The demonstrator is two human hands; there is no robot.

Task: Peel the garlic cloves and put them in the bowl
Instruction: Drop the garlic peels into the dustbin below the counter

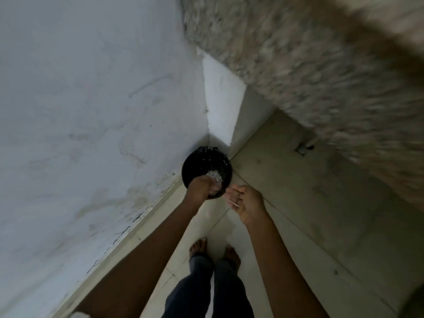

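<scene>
**A:** Entry one, the hands?

**B:** We log the left hand (202, 189) over the near rim of the black bin (195, 164), its back toward us and its fingers pointing down. We cannot tell whether they pinch or hang loose. The right hand (246, 204) is just beside the bin's right rim, fingers straight and slightly spread, with a thin pale sliver (235, 204) lying on them.

**A:** Entry two, the task's material?

**B:** We list pale papery scraps (214, 176) inside the bin, right at the left hand.

**A:** Entry three, surface and room?

**B:** We record a pale tiled floor (275, 180), with the bin in its far corner against a white wall (91, 111). A blurred speckled counter (298, 65) is overhead on the right. Bare feet (199, 247) and dark trousers (206, 290) are at the near edge.
</scene>
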